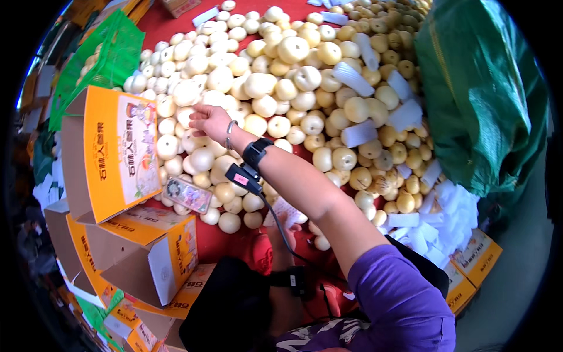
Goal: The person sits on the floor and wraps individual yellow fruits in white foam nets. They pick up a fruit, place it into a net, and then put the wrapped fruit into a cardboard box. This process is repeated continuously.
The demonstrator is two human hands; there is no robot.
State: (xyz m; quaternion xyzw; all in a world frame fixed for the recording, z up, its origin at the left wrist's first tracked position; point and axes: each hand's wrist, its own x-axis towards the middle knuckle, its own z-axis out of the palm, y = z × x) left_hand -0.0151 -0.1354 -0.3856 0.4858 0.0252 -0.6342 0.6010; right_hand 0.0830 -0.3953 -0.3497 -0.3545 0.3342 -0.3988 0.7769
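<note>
My right hand (212, 123) reaches out over a wide heap of round, pale yellow fruits (259, 85). Its fingers are slightly bent and apart, with no fruit visible in them. A metal bangle (230, 132) and a dark wristband (256, 152) circle that wrist. Lower down, close to my lap, my left hand (288, 233) grips a pinkish-white foam net sleeve (281, 212). Whether a fruit sits inside the sleeve cannot be made out, as my right forearm and a black cable cover part of it. A phone in a patterned case (188, 195) lies on the fruits left of my hands.
Open orange cartons (121, 154) stand stacked at left, before a green plastic crate (110, 55) of fruit. Loose white foam sleeves (354, 79) lie on the heap and pile up (444, 220) at right. A green woven sack (479, 97) rises there. Red cloth (220, 242) lies underneath.
</note>
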